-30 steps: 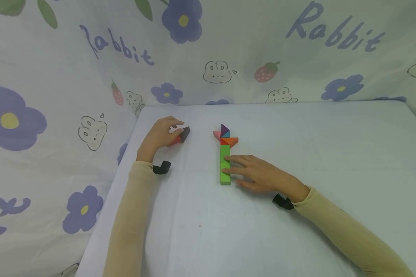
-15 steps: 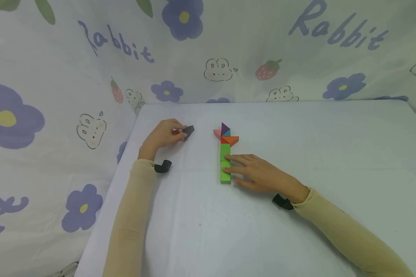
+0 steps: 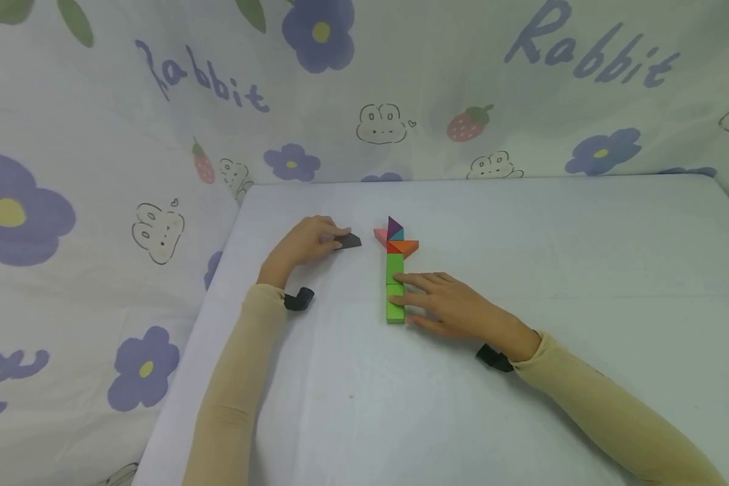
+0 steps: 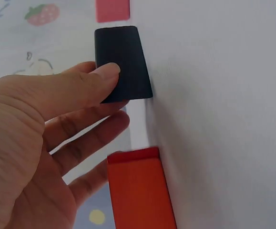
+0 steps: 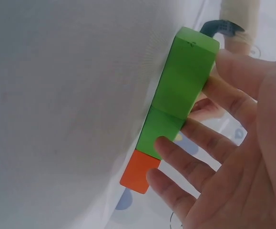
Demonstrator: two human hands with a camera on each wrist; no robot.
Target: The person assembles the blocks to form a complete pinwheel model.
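Observation:
My left hand (image 3: 308, 241) pinches a black block (image 4: 121, 64) with slanted ends between thumb and fingers, close left of a flat row of coloured blocks. Below it in the left wrist view stands an orange-red block (image 4: 140, 191), which the hand hides in the head view. Two green blocks (image 3: 395, 268) lie end to end. My right hand (image 3: 452, 304) rests its spread fingertips against them. At the row's far end sit an orange block (image 3: 406, 248), a pink block (image 3: 381, 235), a purple triangle (image 3: 394, 228) and a small blue piece (image 3: 397, 236).
A white cloth covers the table (image 3: 522, 256). A printed curtain (image 3: 425, 81) rises along its back and left sides. Each wrist bears a black camera mount, the left mount (image 3: 300, 299) and the right mount (image 3: 495, 358).
My left hand has moved right with the black block, which has turned so its point faces the row. The red block has gone from sight in the head view. My right hand has stayed put.

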